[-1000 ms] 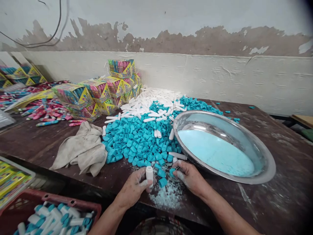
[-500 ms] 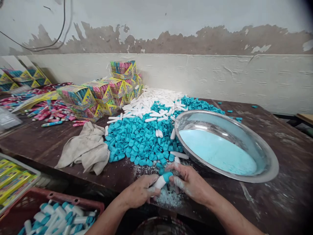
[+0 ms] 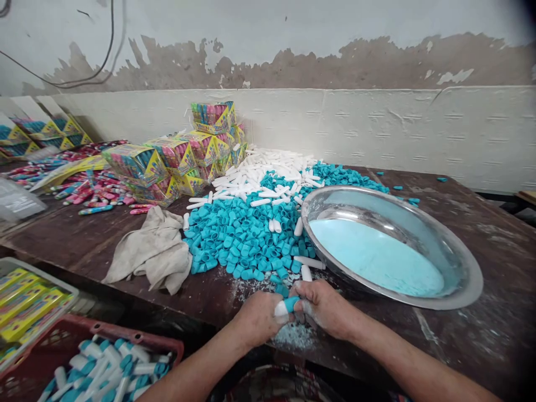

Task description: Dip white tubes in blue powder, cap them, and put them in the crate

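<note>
My left hand [image 3: 258, 318] is closed round a small white tube [image 3: 280, 308] at the table's front edge. My right hand [image 3: 322, 308] pinches a teal cap [image 3: 291, 304] that sits on the tube's end. Both hands meet over a patch of spilled pale powder [image 3: 293, 336]. Just beyond them lies a big heap of teal caps [image 3: 243, 240], with a heap of white tubes [image 3: 268, 167] behind it.
A wide steel basin [image 3: 460, 262] holding light blue powder [image 3: 377, 259] stands to the right. A crumpled grey cloth [image 3: 151, 251] lies left of the caps. Colourful boxes [image 3: 167, 162] are stacked at the back left. A red crate [image 3: 138, 341] of capped tubes [image 3: 104, 371] sits below left.
My right hand took a teal cap from the table and brought it onto the white tube in my left hand. Both hands have drawn together and nearer to me.
</note>
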{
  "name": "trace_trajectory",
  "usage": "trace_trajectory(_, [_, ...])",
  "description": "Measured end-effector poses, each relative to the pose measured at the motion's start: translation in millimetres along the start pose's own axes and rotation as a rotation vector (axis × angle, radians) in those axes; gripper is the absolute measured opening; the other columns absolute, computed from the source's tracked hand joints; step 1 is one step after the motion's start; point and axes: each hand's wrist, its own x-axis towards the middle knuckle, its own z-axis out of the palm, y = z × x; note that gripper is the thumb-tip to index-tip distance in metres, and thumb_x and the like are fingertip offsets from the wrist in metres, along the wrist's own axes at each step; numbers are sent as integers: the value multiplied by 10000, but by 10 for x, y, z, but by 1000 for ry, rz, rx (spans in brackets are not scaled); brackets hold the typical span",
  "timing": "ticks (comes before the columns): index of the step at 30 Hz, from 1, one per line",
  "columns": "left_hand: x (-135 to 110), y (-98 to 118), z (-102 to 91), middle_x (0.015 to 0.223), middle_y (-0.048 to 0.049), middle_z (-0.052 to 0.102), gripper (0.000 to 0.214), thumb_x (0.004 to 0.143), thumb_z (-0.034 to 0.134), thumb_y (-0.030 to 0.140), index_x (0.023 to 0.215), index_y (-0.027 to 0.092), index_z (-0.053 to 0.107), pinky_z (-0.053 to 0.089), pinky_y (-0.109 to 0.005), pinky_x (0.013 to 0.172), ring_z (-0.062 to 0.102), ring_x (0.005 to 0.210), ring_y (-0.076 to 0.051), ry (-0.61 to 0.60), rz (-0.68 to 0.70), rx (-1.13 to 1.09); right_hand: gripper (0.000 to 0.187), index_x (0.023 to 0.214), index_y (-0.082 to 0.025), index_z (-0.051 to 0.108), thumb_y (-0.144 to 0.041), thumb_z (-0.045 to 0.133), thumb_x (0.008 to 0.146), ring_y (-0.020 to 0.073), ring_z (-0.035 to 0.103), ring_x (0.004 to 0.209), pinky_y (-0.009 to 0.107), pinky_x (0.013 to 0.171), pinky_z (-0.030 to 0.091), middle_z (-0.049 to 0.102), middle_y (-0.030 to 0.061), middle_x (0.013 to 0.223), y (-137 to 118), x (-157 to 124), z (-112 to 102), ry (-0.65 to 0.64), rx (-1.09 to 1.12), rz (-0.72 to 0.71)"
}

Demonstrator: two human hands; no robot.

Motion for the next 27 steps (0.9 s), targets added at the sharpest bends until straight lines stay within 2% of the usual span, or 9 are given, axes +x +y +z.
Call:
trace_trajectory(6, [87,-79,18,527,1,546,254,743,492,321,589,146,595,256,-208,467,432,507,-117,50,35,-61,124,576,-182,548,-83,486,616,101,365,487,214,465,270,432,-38,499,128,154,124,168,-251,-152])
trace_trajectory(9, [111,-91,35,546,4,561,258,753,477,313,608,144,607,254,-210,472,434,504,-110,65,26,-62,133,618,-172,576,-81,483,641,107,387,493,222,476,280,456,-27,513,105,196,126,162,-284,-147])
trace_trajectory(11, [131,-109,14,560,1,569,256,753,480,319,623,145,615,251,-214,479,446,514,-115,70,24,-39,144,637,-171,584,-82,474,665,111,414,497,222,478,290,481,-22,521,69,219,93,114,-283,-144])
trace_trajectory(13, [141,-151,-57,569,-2,569,267,750,493,350,630,145,615,249,-217,486,457,533,-124,77,15,-22,132,663,-176,588,-101,483,691,114,442,509,220,486,306,510,-20,541,50,242,38,62,-262,-141])
trace_trajectory(16, [90,-265,-238,625,-2,577,300,752,502,412,676,143,611,272,-213,515,476,586,-134,137,-20,-49,125,765,-174,600,-154,477,753,131,484,564,227,527,339,542,-7,603,87,252,-32,134,-276,-112])
trace_trajectory(18, [4,-344,-351,672,-1,581,314,752,509,438,720,141,604,293,-213,551,484,625,-139,200,-52,-74,150,737,-166,603,-153,458,777,140,497,604,235,558,350,542,7,632,141,223,-33,174,-334,-117])
trace_trajectory(20, [-97,-387,-405,682,4,572,314,747,522,447,734,141,591,302,-216,576,477,633,-138,237,-80,-88,174,680,-168,606,-142,465,779,142,506,632,237,582,356,546,17,678,184,171,15,136,-396,-123])
trace_trajectory(24, [-201,-304,-311,642,20,535,288,754,522,420,682,144,569,303,-211,574,450,611,-126,221,-72,-169,113,848,-198,621,-212,537,773,171,542,709,255,608,376,546,49,888,172,84,188,82,-648,-63])
trace_trajectory(27, [-151,-170,-181,661,18,553,237,733,549,369,707,137,593,309,-206,569,461,633,-130,159,-42,-265,152,919,-200,593,-216,532,780,194,558,773,274,643,398,531,70,975,122,77,274,51,-803,-101])
